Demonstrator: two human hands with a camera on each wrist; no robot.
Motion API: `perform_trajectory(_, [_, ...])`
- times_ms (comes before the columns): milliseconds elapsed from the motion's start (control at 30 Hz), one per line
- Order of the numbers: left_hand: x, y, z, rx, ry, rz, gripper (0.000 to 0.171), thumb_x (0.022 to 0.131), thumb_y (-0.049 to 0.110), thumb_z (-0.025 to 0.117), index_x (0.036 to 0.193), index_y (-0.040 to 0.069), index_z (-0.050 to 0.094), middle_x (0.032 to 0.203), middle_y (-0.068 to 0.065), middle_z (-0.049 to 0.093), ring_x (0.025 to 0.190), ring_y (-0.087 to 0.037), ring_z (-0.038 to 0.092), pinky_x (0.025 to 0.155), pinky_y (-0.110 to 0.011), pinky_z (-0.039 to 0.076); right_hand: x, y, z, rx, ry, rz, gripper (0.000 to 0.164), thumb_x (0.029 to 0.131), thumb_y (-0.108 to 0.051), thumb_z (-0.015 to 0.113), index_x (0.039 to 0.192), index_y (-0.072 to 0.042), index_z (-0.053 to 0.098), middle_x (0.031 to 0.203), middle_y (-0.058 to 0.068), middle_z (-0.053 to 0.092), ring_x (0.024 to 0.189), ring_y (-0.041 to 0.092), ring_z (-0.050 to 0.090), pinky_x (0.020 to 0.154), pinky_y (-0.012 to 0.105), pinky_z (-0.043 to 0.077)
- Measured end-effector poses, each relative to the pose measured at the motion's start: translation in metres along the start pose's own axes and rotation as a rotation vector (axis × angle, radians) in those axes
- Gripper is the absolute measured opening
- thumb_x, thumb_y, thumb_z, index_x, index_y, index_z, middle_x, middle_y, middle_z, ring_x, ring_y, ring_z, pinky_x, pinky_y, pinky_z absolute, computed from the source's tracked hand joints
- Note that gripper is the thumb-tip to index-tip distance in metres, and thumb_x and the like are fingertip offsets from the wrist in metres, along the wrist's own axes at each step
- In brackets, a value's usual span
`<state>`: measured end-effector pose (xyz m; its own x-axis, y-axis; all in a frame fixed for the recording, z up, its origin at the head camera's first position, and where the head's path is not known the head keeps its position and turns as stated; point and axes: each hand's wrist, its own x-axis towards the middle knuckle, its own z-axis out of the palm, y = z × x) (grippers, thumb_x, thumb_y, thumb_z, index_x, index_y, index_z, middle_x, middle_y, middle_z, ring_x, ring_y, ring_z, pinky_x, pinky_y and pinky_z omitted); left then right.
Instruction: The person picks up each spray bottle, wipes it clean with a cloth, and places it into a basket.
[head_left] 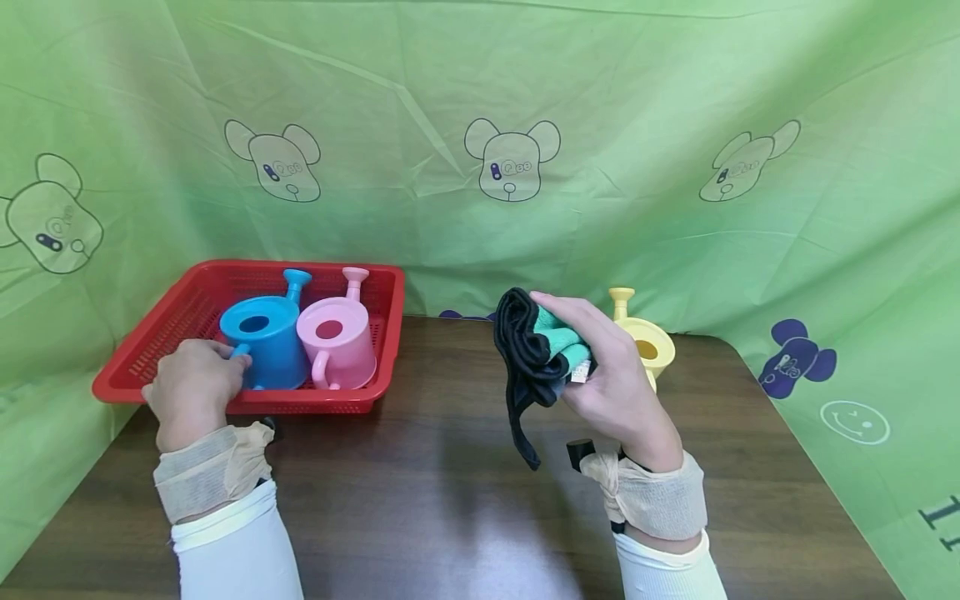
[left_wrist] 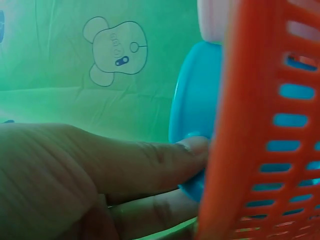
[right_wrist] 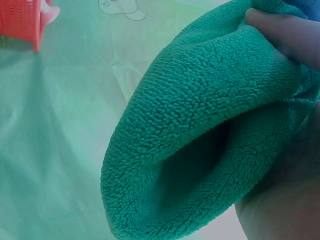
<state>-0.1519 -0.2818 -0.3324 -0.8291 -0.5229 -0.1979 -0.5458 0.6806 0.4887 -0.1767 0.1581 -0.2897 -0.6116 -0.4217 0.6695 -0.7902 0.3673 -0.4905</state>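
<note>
In the head view my left hand [head_left: 193,385] pinches the handle of a blue toy watering can [head_left: 279,354], which stands upright in a red slotted basket [head_left: 300,404]. The left wrist view shows the thumb [left_wrist: 165,162] against the blue plastic, partly hidden behind the basket rim. Beside the blue can, on its right, stands a pink watering can [head_left: 352,346]. My right hand [head_left: 618,383] grips a folded green towel [right_wrist: 195,95] with black edging above the table. One black strip dangles from it, and a small white tag shows near the palm.
A yellow watering can [head_left: 662,337] stands behind the right hand, partly covered by it. The brown wooden table [head_left: 420,500] stretches between the arms. A green printed sheet [head_left: 390,183] hangs at the back and along both sides.
</note>
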Motion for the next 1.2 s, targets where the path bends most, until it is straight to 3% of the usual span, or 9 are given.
perform_trajectory(167, [0.0042, -0.001, 0.0035, 0.032, -0.017, 0.015, 0.049, 0.099, 0.026, 0.069, 0.133, -0.008, 0.061, 0.115, -0.035, 0.063, 0.108, -0.053, 0.053, 0.094, -0.069, 0.033, 0.0004, 0.0002, 0.0004, 0.0, 0.002, -0.004, 0.076, 0.073, 0.014, 0.074, 0.144, -0.01, 0.062, 0.134, 0.012, 0.069, 0.122, 0.015, 0.063, 0.108, 0.021, 0.046])
perform_trajectory(633, [0.0059, -0.0028, 0.003, 0.024, -0.03, 0.011, 0.057, 0.097, 0.027, 0.073, 0.141, -0.005, 0.058, 0.12, -0.035, 0.063, 0.113, -0.056, 0.052, 0.099, -0.072, 0.028, 0.0015, -0.0005, -0.0004, 0.004, -0.004, -0.001, 0.074, 0.074, 0.013, 0.075, 0.144, -0.01, 0.062, 0.133, 0.012, 0.07, 0.121, 0.015, 0.063, 0.107, 0.021, 0.046])
perform_trajectory(900, [0.0049, -0.0027, 0.0016, 0.025, -0.035, 0.015, 0.052, 0.097, 0.029, 0.072, 0.133, -0.007, 0.061, 0.112, -0.033, 0.064, 0.109, -0.054, 0.053, 0.099, -0.074, 0.029, 0.0021, 0.0002, -0.0016, 0.008, 0.001, -0.002, 0.075, 0.073, 0.014, 0.073, 0.144, -0.009, 0.062, 0.133, 0.012, 0.07, 0.12, 0.015, 0.063, 0.107, 0.021, 0.046])
perform_trajectory(1200, [0.0075, -0.002, 0.0041, 0.059, -0.04, 0.035, 0.056, 0.096, 0.024, 0.073, 0.139, -0.008, 0.057, 0.123, -0.038, 0.06, 0.111, -0.054, 0.052, 0.093, -0.068, 0.036, 0.0021, 0.001, -0.0031, 0.008, 0.001, 0.0, 0.074, 0.074, 0.013, 0.074, 0.144, -0.009, 0.063, 0.133, 0.012, 0.07, 0.121, 0.016, 0.063, 0.108, 0.022, 0.046])
